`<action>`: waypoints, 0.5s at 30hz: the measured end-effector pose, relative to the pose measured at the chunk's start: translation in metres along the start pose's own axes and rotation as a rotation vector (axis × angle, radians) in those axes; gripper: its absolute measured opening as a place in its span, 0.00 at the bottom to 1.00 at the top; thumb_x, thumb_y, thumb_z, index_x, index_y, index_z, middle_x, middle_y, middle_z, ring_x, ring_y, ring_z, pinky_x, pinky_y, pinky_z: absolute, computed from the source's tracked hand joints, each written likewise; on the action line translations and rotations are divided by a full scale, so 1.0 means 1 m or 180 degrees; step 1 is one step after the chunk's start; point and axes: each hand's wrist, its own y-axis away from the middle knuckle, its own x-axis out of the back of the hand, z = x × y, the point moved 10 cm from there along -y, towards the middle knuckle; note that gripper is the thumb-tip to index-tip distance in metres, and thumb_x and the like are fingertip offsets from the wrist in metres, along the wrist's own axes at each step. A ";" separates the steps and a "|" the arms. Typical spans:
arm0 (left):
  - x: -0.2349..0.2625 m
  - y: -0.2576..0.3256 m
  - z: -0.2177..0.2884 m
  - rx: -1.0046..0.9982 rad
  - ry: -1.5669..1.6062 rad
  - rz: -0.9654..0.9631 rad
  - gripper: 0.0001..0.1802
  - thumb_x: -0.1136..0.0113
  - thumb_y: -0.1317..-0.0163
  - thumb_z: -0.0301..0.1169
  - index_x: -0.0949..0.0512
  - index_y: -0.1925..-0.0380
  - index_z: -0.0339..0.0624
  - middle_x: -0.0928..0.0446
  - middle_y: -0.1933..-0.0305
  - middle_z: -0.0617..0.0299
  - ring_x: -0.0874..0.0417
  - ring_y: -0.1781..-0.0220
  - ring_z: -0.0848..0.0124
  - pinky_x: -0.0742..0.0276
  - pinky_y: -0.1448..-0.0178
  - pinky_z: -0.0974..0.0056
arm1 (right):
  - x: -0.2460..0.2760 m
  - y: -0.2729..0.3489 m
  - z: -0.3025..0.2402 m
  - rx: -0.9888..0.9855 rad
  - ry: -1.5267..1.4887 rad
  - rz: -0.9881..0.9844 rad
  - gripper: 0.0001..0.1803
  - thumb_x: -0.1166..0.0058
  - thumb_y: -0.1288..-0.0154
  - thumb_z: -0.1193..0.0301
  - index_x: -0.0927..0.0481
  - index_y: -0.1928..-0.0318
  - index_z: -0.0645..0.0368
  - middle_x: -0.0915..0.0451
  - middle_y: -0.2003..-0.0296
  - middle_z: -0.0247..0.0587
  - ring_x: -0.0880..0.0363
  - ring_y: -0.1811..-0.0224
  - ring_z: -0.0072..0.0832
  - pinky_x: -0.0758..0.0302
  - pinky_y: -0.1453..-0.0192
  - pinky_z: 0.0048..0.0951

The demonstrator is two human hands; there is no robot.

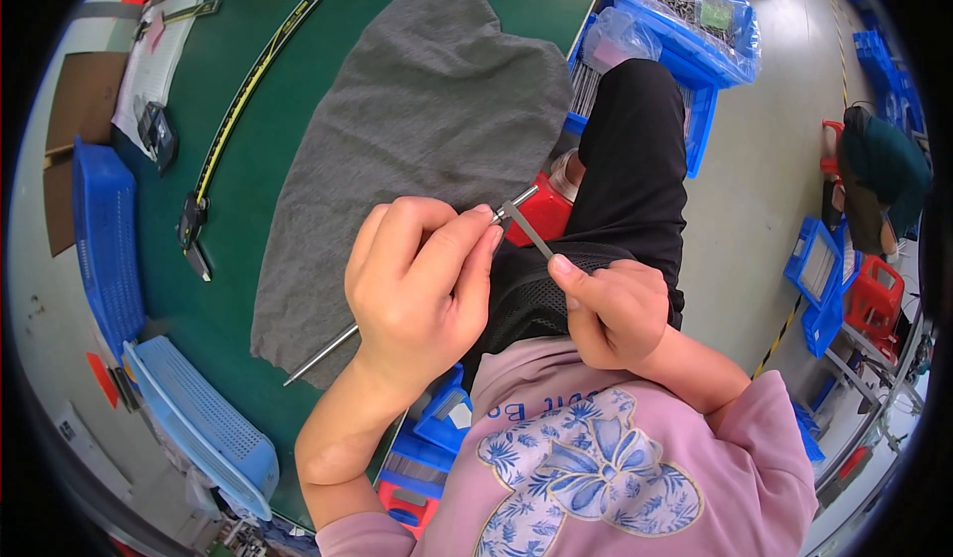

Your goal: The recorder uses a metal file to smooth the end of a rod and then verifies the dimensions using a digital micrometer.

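A thin shiny metal rod point(323, 355) passes slantwise through my left hand point(422, 284), which is closed with thumb and fingertips pinching it near its upper right end. The other end tapers toward the lower left, over the cloth's edge. My right hand point(620, 309) is closed around one end of a narrow flat grey strip point(530, 231), perhaps a file; its exact kind is unclear. The strip's far end lies against the rod just beyond my left fingertips. Beneath my left hand a grey cloth point(407, 110) is spread on the green table point(238, 229).
On the table lie a caliper point(243, 110) with a yellow-marked scale and, at the left, blue baskets point(104, 229). Blue bins point(695, 21) of metal parts stand beyond my leg. A red stool point(541, 214) shows below. Another person point(874, 175) is at the far right.
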 end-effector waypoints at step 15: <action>-0.005 0.000 0.001 -0.0095 0.0201 -0.0054 0.09 0.33 0.56 0.16 0.22 0.75 0.36 0.28 0.74 0.60 0.30 0.75 0.63 0.35 0.73 0.62 | 0.002 -0.017 -0.015 -0.0123 0.0573 -0.0277 0.27 0.48 0.61 0.86 0.19 0.53 0.69 0.39 0.88 0.29 0.44 0.91 0.22 0.47 0.85 0.26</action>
